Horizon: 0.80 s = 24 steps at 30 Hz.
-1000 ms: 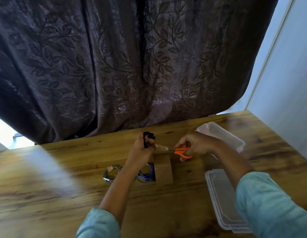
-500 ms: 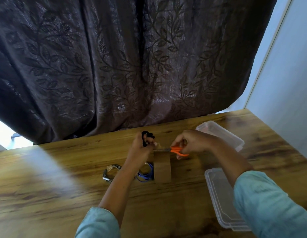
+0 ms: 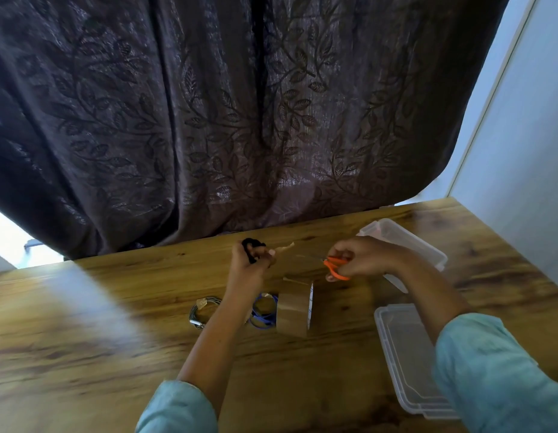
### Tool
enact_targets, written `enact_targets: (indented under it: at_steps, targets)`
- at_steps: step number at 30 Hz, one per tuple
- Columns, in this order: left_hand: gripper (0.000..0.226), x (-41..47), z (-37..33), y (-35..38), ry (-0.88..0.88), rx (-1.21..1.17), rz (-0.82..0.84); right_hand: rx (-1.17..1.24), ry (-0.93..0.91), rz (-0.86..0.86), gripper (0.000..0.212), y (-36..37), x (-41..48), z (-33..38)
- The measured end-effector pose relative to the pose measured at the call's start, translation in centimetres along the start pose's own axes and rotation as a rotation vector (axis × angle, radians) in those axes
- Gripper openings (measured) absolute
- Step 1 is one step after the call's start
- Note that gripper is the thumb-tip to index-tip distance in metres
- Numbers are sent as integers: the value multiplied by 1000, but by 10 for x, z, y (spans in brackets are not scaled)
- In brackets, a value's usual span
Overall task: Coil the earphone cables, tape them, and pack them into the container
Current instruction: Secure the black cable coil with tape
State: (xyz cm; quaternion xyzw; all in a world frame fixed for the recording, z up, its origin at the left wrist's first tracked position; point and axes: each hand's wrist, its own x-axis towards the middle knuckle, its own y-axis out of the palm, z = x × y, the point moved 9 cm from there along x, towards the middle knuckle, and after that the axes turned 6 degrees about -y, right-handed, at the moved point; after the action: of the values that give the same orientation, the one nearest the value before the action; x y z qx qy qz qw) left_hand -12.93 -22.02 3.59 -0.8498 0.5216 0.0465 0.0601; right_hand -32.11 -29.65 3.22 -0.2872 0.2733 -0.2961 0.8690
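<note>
My left hand [image 3: 251, 268] grips a coiled black earphone cable [image 3: 250, 246] with a short strip of brown tape [image 3: 285, 247] sticking out to the right. My right hand [image 3: 362, 257] holds orange-handled scissors [image 3: 335, 267], blades pointing left towards the tape strip. A brown tape roll [image 3: 295, 309] stands on edge on the table below both hands. A coiled blue cable [image 3: 263, 312] lies just left of the roll, and a coiled grey cable [image 3: 204, 312] lies further left, partly behind my left forearm. The clear plastic container [image 3: 405, 242] sits at the back right.
The container's clear lid [image 3: 405, 360] lies flat at the front right, partly under my right sleeve. A dark patterned curtain [image 3: 240, 120] hangs behind the wooden table [image 3: 84, 339]. A pale wall stands to the right.
The tape strip is now separate from the roll and stays with the cable in my left hand. My right hand has pulled the scissors away to the right.
</note>
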Motion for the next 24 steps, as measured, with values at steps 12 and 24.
enact_targets:
  at_steps: [12,24]
  targets:
    - [14,-55,14,31,148,136,-135,-281,311,-254,30,43,-4,-56]
    - [22,-43,17,29,106,96,-173,328,162,-394,24,45,-15,0]
